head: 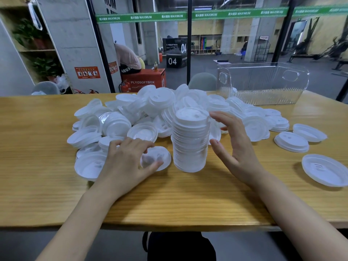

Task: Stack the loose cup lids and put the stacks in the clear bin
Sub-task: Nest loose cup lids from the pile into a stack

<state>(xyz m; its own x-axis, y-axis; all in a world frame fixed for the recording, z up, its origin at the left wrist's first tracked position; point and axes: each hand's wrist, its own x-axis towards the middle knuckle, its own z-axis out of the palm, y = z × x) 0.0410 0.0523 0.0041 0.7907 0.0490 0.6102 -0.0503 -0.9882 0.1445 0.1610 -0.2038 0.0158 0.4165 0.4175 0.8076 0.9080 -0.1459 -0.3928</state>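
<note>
left grip (130, 162): forearm comes in from lower left, palm down, low over the table (169, 200). fingers spread and curved. thumb tip on near rim of a single lid (162, 155), fingertips at its far rim, so lid is pinched btwn thumb and fingers; lid lies flat on table. the hand hides the lid's left part and overlaps a neighbouring lid at the wrist.

loose lids (154, 102): big white pile across mid table, behind both hands, lids overlapping every which way; count not readable.

stack (190, 142): upright on table, centre, just right of the single lid, in front of the pile. lower rings look translucent and blur together.

right grip (237, 147): forearm in from lower right, hand on edge, palm facing the stack. fingers straight to lightly bent, thumb apart from them, wide open, nothing held. thumb tip just beside stack wall; contact cannot be told. upper fingers near stack top, small gap visible.

stray lids (291, 142): several single lids lying apart on table, right of the pile; the nearest one is cut off by frame edge.

clear bin (263, 83): far right of table, behind the pile, apart from stack and both hands. ribbed walls distort the view; contents hard to make out.
</note>
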